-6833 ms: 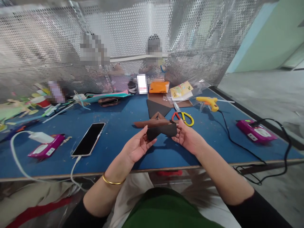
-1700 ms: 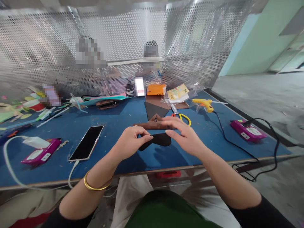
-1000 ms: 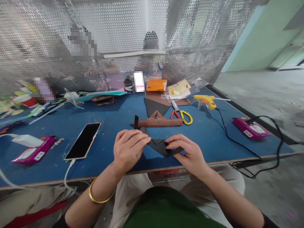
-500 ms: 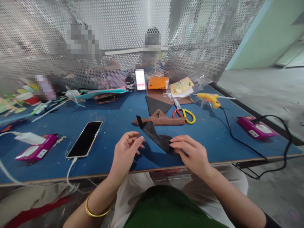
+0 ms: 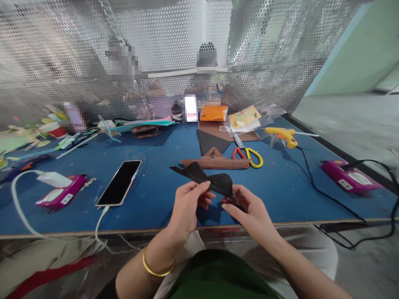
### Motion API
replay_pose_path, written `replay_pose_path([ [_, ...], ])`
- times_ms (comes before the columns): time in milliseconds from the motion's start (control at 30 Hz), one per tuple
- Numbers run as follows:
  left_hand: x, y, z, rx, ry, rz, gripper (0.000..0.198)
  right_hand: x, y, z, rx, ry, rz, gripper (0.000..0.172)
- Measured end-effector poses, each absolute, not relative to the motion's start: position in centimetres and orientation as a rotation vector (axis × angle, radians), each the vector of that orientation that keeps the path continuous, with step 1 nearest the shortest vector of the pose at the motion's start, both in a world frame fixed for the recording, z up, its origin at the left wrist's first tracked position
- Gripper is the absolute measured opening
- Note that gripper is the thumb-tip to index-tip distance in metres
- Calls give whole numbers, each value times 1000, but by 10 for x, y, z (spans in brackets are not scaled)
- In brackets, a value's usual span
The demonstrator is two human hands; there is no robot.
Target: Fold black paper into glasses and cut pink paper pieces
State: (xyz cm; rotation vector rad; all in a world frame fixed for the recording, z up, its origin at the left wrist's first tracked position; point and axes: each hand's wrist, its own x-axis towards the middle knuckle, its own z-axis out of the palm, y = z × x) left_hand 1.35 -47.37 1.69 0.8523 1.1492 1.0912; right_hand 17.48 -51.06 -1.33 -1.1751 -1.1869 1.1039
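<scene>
A folded piece of black paper (image 5: 204, 176), pointed at its left end, is held above the near side of the table. My left hand (image 5: 191, 203) pinches its lower edge between thumb and fingers. My right hand (image 5: 247, 207) has its fingers closed at the right end, partly hidden behind the paper. Just beyond lies a folded brown paper boat (image 5: 215, 162). Scissors with red and yellow handles (image 5: 255, 158) touch its right end. Behind the boat are a flat black paper sheet (image 5: 212, 143) and a brown sheet (image 5: 251, 136).
A phone (image 5: 120, 182) lies on the blue table (image 5: 158, 182), its cable running over the front edge. Purple power strips (image 5: 62, 192) (image 5: 349, 176) stand left and right. A yellow glue gun (image 5: 282, 135) trails a black cord. An orange packet (image 5: 214, 113) is near the mesh screen.
My left hand has come up to the black paper and now grips it. The paper has turned more level and its right end has risen. The view has shifted a little left.
</scene>
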Motion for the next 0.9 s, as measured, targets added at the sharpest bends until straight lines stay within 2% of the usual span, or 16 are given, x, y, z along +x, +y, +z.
replay_pose_path([
  [67, 23, -476, 15, 821, 1133, 1113, 31, 166, -508, -11, -1188, -1040, 1152, 22],
  [333, 35, -477, 14, 845, 1083, 1100, 39, 156, -498, -10, -1145, -784, 1205, 35],
  [800, 36, -473, 8, 936, 1129, 1015, 48, 151, -496, -16, -1162, -730, 1147, 35],
  [900, 24, -472, 11, 1117, 1243, 1019, 52, 158, -495, -15, -1176, -734, 1135, 37],
])
